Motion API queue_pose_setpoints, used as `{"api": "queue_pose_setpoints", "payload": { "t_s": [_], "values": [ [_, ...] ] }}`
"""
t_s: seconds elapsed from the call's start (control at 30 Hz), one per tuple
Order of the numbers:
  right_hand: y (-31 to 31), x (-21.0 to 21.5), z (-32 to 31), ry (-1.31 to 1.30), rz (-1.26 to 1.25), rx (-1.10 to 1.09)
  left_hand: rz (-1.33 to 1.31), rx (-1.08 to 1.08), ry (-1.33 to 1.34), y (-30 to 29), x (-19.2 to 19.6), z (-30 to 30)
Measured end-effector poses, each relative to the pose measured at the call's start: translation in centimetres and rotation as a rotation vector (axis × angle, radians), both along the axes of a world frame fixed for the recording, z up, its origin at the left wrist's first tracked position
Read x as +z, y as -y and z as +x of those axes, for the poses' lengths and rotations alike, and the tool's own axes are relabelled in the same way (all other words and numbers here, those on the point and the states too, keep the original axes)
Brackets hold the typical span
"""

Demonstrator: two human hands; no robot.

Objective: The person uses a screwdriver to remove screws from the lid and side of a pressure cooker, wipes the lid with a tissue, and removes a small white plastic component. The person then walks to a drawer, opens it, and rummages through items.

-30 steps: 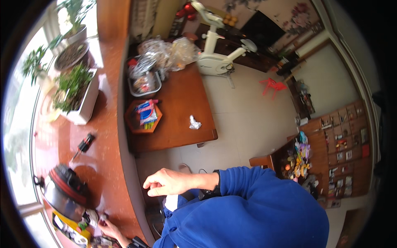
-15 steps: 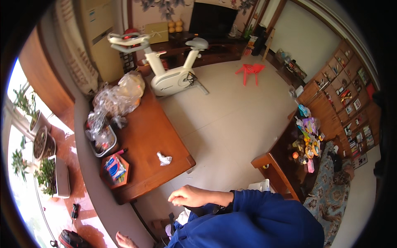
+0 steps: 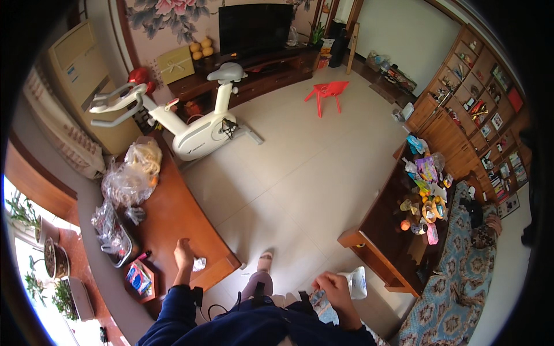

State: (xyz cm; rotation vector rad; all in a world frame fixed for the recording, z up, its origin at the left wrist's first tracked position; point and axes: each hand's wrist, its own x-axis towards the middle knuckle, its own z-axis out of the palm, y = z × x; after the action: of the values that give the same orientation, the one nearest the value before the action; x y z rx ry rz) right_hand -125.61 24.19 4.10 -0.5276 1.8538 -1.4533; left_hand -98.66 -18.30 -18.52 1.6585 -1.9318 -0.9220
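Over the near part of the brown wooden table (image 3: 173, 199) is my left hand (image 3: 183, 255), fingers mostly stretched forward and nothing seen in them. Just right of it on the tabletop lies a crumpled white tissue (image 3: 199, 264); whether the hand touches it I cannot tell. My right hand (image 3: 334, 288) hangs at my right side, its fingers curled in loosely, with no object visible in it. Close beside that hand, lower down, is a white plastic container or bag (image 3: 357, 282). My foot (image 3: 265, 260) is on the tiled floor between the tables.
Plastic bags (image 3: 128, 180), a black basket (image 3: 123, 254) and an orange tray with packets (image 3: 139, 281) crowd the table's left side. Ahead stand a white exercise bike (image 3: 208, 135) and a red stool (image 3: 326, 92). On the right are a cluttered dark table (image 3: 375, 230) and a patterned sofa (image 3: 444, 300).
The view has swung, and my body now faces the floor ahead. My left hand has come in over the table beside the tissue. My right hand has moved to my right side.
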Motion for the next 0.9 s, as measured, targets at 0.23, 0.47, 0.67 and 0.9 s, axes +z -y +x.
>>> {"api": "queue_pose_setpoints", "payload": {
  "t_s": [0.23,0.47,0.67,0.9],
  "values": [
    [4.7,-0.5,-12.6,0.045,-0.002,-0.237,0.142,-0.380,0.031,3.6,1.6,-23.3],
    [16.4,1.5,-28.6,-0.080,-0.127,0.002,-0.074,-0.458,-0.077,14.4,2.6,-36.1],
    [23.4,0.7,-40.3,0.050,-0.123,-0.059,-0.007,-0.417,-0.281,22.8,3.5,-48.4],
    [33.7,-0.3,-61.4,-0.030,-0.107,-0.067,-0.041,-0.493,0.218,31.5,1.8,-61.8]
  ]
}}
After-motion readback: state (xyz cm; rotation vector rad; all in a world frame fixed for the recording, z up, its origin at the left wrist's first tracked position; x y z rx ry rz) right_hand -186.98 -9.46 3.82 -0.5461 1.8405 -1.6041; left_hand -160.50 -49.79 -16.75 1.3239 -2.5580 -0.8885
